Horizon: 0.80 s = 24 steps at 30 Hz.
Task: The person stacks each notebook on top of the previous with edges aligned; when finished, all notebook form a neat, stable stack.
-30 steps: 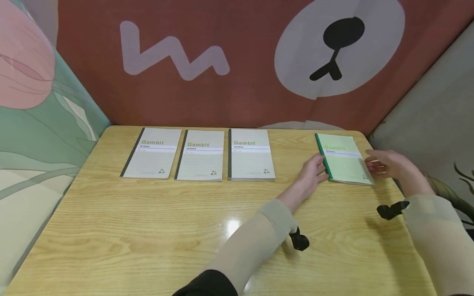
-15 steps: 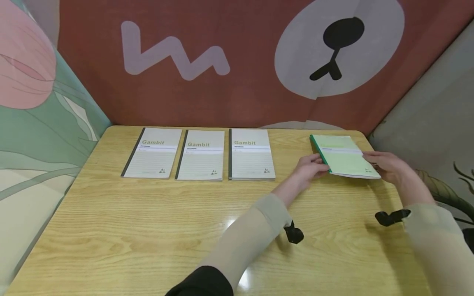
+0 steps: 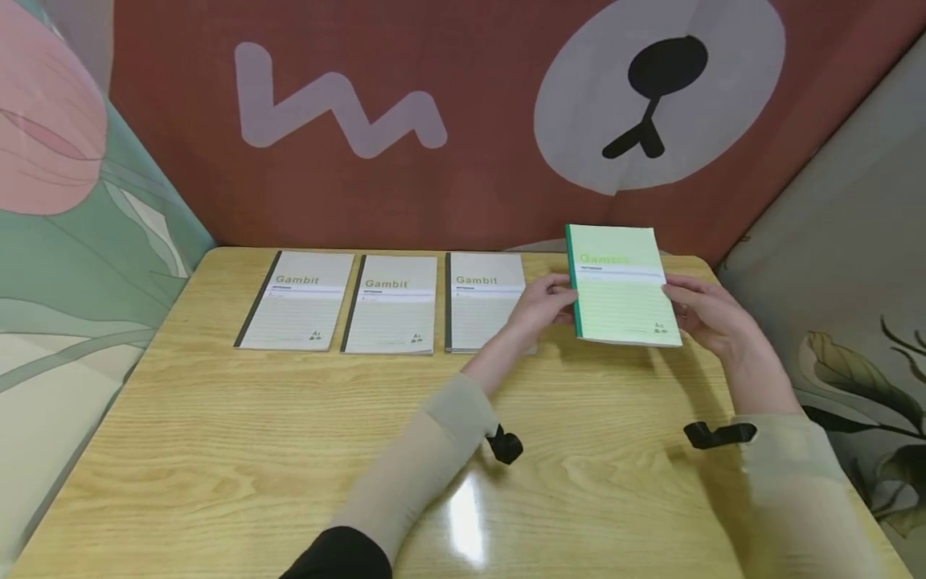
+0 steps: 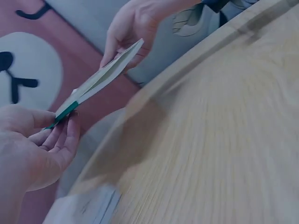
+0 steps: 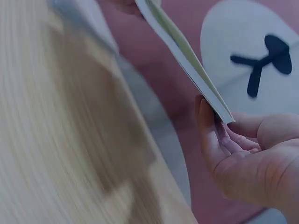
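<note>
A light green notebook (image 3: 624, 297) with a darker green spine is held up off the table between both hands, its cover facing up. My left hand (image 3: 541, 304) pinches it by the spine edge, thumb above and fingers beneath, as the left wrist view shows. At the opposite edge my right hand (image 3: 712, 314) pinches it the same way. In the right wrist view the notebook (image 5: 187, 60) appears edge-on, with its pages slightly parted. Partly behind the left hand lies the nearest white notebook (image 3: 485, 314), its lower right corner covered.
Two more white notebooks with dark spines, a middle one (image 3: 391, 310) and a left one (image 3: 297, 301), lie in the same row near the back edge of the wooden table (image 3: 289, 450). A red printed wall (image 3: 492, 193) rises right behind that edge.
Both hands have taken hold of the green notebook, raised it from the table at the right and carried it left towards the white ones. The white notebooks have stayed put.
</note>
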Motion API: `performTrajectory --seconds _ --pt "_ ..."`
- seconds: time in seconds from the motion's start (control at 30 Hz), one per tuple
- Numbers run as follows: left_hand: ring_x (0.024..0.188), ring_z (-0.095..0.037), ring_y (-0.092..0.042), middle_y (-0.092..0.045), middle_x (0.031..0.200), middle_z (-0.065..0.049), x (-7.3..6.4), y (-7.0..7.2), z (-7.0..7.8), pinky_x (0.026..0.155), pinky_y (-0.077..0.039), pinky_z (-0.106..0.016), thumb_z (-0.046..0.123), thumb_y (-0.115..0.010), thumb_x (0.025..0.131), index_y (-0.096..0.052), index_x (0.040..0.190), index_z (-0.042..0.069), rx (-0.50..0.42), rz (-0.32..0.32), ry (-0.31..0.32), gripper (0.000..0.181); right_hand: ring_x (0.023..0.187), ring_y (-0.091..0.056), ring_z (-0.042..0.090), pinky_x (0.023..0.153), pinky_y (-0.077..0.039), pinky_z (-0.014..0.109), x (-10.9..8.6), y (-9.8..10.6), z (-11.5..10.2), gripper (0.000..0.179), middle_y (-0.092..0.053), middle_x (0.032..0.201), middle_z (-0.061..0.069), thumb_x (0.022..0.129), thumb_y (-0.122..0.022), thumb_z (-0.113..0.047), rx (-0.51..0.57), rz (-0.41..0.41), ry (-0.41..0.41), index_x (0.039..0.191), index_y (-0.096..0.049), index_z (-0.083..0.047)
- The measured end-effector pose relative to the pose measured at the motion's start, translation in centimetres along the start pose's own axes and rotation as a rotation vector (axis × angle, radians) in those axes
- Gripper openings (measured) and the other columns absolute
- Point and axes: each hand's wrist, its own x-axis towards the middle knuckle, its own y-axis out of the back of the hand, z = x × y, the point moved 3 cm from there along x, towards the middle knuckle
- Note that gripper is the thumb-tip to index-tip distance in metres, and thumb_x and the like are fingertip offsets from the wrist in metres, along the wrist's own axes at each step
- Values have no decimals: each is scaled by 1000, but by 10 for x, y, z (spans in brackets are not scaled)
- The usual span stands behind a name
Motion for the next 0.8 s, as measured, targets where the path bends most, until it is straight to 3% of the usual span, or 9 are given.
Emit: performTrajectory --seconds 0.1,0.2,0.33,0.4,0.57,0.8 --pt "82 -14 -66 -64 98 -2 -14 29 5 90 -64 -40 13 -59 103 -58 142 3 41 35 -8 41 80 -69 9 69 -57 23 4 -30 5 21 -78 97 -5 104 -58 -9 15 -28 43 113 -74 -20" --pt "80 -13 -64 -61 97 -2 -27 56 12 85 -64 -38 13 -59 102 -60 141 2 95 96 -12 40 80 -71 9 70 -58 23 11 -60 9 25 -78 99 -4 103 -60 -9 11 -49 69 125 -68 -17" --pt "81 -12 -61 -58 99 -2 -43 89 20 86 -64 -39 13 -56 102 -59 142 3 187 193 -15 41 80 -72 9 71 -60 23 23 -101 13 51 -79 99 -4 103 -59 -7 15 -70 65 152 -47 -8" --pt "83 -13 -61 -60 101 -4 -50 103 24 88 -63 -41 14 -55 102 -59 143 4 220 241 -7 42 80 -72 9 72 -60 23 29 -118 15 60 -79 99 -5 103 -59 -7 1 -77 60 159 -36 -5" --pt "88 -16 -60 -62 109 -6 -65 128 28 92 -61 -45 15 -54 104 -57 146 7 257 311 22 43 82 -72 8 73 -60 22 44 -149 25 58 -78 98 -5 104 -56 -7 -58 -67 73 158 -36 0" --pt "85 -13 -57 -58 108 -6 -72 150 16 85 -61 -34 15 -54 106 -54 149 8 315 311 72 44 90 -71 6 83 -60 23 56 -167 46 50 -72 102 -8 106 -53 -11 -200 -29 78 153 -43 4"
